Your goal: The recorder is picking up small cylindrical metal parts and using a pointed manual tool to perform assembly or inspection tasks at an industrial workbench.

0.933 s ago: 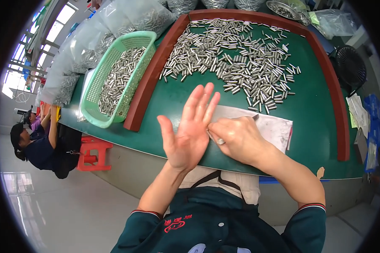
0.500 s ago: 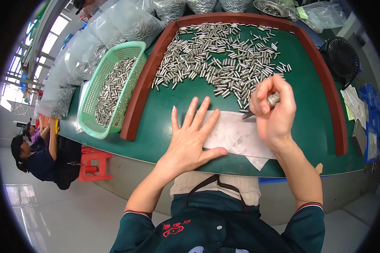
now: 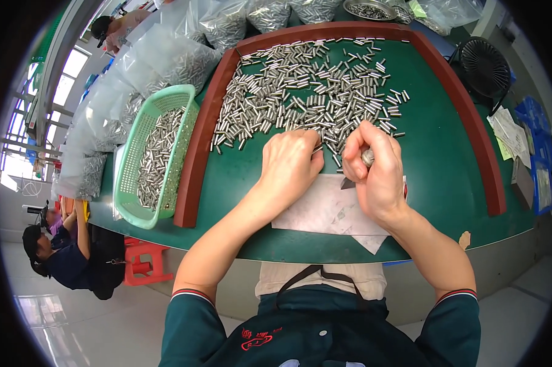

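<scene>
Loosely, the metal pins (image 3: 270, 104) lie strewn on the green table (image 3: 435, 159), inside a red-brown frame (image 3: 196, 156), their long axes mixed: along the far rail several run sideways, while at the near left edge many point toward the person. The left hand (image 3: 291, 158) is palm down at the pile's near edge, fingers bent and close together; whether they pinch a pin I cannot tell. The right hand (image 3: 375, 177) curls its fingers around a knife-like tool (image 3: 368, 158), whose axis slants, pale handle end upper right, dark blade lower left by the pale cloth (image 3: 325, 205).
</scene>
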Demonstrator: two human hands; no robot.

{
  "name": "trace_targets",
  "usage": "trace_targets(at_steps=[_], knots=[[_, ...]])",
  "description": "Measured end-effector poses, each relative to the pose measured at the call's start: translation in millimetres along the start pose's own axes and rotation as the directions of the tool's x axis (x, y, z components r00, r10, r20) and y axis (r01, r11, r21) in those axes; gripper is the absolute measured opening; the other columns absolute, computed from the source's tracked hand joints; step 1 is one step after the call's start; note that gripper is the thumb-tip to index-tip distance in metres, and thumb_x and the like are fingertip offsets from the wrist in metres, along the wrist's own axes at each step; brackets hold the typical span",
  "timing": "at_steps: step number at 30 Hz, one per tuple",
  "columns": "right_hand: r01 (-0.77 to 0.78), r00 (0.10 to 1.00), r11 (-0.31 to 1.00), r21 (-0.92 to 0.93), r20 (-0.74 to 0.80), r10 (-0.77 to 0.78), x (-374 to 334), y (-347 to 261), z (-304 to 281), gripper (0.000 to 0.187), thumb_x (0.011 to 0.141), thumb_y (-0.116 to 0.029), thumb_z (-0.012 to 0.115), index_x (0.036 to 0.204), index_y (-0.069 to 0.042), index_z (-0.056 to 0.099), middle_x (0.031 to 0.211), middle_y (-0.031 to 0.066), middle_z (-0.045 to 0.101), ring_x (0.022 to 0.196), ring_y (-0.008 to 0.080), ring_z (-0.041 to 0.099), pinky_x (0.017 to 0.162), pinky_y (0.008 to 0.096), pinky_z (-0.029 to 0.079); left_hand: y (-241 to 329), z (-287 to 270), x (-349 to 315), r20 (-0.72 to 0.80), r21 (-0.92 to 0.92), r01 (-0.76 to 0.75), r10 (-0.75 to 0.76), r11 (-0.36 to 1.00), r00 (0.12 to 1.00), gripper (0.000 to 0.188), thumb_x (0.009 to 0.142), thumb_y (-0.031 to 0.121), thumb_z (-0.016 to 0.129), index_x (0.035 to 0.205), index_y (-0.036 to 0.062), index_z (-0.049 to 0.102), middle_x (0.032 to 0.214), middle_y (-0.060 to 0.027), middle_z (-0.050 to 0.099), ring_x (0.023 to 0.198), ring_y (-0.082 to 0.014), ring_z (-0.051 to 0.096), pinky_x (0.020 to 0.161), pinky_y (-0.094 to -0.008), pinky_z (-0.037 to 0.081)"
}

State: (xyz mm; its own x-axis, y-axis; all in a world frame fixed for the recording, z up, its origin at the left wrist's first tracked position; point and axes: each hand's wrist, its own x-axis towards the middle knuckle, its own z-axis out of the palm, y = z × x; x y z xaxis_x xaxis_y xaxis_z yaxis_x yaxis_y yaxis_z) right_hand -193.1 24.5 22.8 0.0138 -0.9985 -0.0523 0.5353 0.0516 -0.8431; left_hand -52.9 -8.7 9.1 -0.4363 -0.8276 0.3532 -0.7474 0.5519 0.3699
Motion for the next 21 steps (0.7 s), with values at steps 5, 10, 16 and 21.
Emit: trace_targets(at_steps=[5, 10, 16, 21], knots=[[0.004, 1.000, 1.000, -0.011, 0.021, -0.004, -1.8, -4.2, 1.4, 0.036, 0.084, -0.020, 0.038, 0.054, -0.002, 0.047, 0.046, -0.0007, 0.039, 0.041, 0.0040, 0.031, 0.039, 0.0199, 0.023, -0.1, -5.6, 4.1, 0.148, 0.003, -0.037, 0.036, 0.999, 0.988, 0.007, 0.061, 0.001, 0.051, 0.067, 0.0016, 0.052, 0.061, -0.0160, 0.054, 0.059, -0.0327, 0.054, 0.054, -0.0421, 0.041], [0.025, 0.996, 0.999, -0.042, 0.090, -0.021, -9.5, -5.2, 4.5, 0.035, 0.086, -0.016, 0.036, 0.057, -0.001, 0.048, 0.049, -0.0012, 0.041, 0.044, 0.0028, 0.032, 0.041, 0.0188, 0.025, -1.5, -17.5, -1.8, 0.211, -0.026, -0.091, 0.094, 0.996, 0.973, 0.005, 0.065, 0.005, 0.054, 0.069, 0.0028, 0.053, 0.061, -0.0127, 0.049, 0.063, -0.0309, 0.052, 0.055, -0.0413, 0.041], [0.121, 0.979, 0.973, -0.197, 0.183, -0.085, -19.7, 2.1, 10.3, 0.030, 0.083, -0.013, 0.041, 0.057, 0.000, 0.049, 0.048, -0.0023, 0.040, 0.044, 0.0033, 0.031, 0.041, 0.0208, 0.025, -8.2, -11.4, -9.0, 0.156, 0.087, -0.153, 0.138, 0.984, 0.978, 0.010, 0.067, 0.009, 0.058, 0.070, 0.0041, 0.050, 0.066, -0.0088, 0.047, 0.064, -0.0262, 0.049, 0.054, -0.0359, 0.042], [0.287, 0.933, 0.915, -0.285, 0.300, -0.199, -21.0, 5.7, 12.3, 0.029, 0.081, -0.009, 0.041, 0.055, 0.001, 0.050, 0.045, 0.0027, 0.041, 0.039, 0.0077, 0.035, 0.038, 0.0237, 0.027, -13.7, -15.3, -11.0, 0.104, 0.038, -0.113, 0.108, 0.993, 0.989, 0.015, 0.067, 0.006, 0.059, 0.081, 0.0031, 0.053, 0.071, -0.0089, 0.048, 0.067, -0.0258, 0.048, 0.058, -0.0350, 0.041]])
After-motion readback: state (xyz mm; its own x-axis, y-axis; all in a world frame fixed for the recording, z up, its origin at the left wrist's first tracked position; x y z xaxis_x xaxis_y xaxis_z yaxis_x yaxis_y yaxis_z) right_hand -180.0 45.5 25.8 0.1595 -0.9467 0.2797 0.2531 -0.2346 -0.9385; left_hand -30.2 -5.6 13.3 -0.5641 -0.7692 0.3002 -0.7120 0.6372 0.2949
